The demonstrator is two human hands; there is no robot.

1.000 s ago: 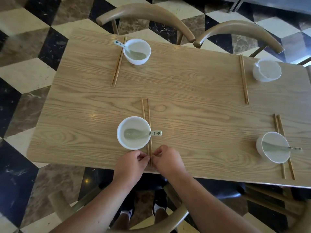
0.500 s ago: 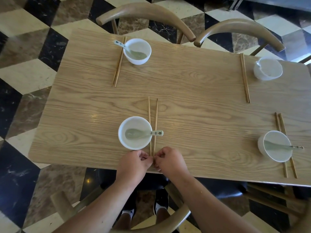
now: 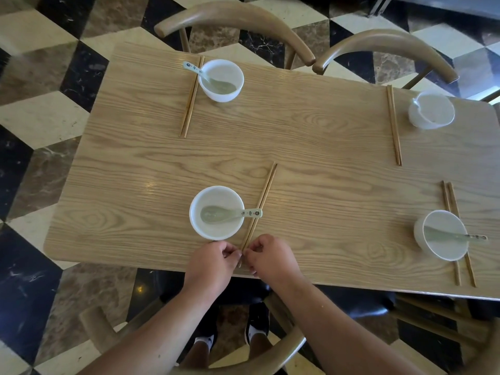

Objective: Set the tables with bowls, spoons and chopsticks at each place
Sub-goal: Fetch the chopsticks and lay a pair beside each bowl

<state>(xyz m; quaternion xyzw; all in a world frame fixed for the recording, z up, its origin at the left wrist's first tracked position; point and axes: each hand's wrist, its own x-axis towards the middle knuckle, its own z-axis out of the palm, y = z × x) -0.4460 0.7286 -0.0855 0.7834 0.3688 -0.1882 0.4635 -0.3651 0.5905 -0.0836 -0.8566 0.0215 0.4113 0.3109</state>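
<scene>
— Left hand (image 3: 211, 262) and right hand (image 3: 270, 258): what are they doing?
— Both are curled at the near edge of the table (image 3: 324, 158), fingertips meeting, and they pinch the lower ends of the near chopsticks (image 3: 261, 201) between them.
— Start big, then. What surrounds the table?
— Checkered marble floor (image 3: 40, 117). Two curved-back chairs (image 3: 235, 20) stand at the far side, and another chair back (image 3: 284, 350) is below the forearms.
— And the bowls?
— Four white ones. The near bowl (image 3: 221, 196) sits just beyond the left hand. The far-left bowl (image 3: 235, 90), far-right bowl (image 3: 431, 110) and near-right bowl (image 3: 443, 220) mark the other places.
— How do the pinched sticks lie?
— Flat on the wood, pressed together as a pair just right of the near bowl, slanting away to the right.
— The other pairs?
— One pair (image 3: 190, 101) lies left of the far-left bowl, one (image 3: 393, 125) left of the far-right bowl, and one (image 3: 450, 196) runs under the near-right bowl.
— Spoons?
— A pale green spoon (image 3: 230, 213) rests in the near bowl, with its handle crossing the pinched sticks. Others (image 3: 194, 70) (image 3: 460, 236) sit in the far-left and near-right bowls. I cannot tell about the far-right bowl.
</scene>
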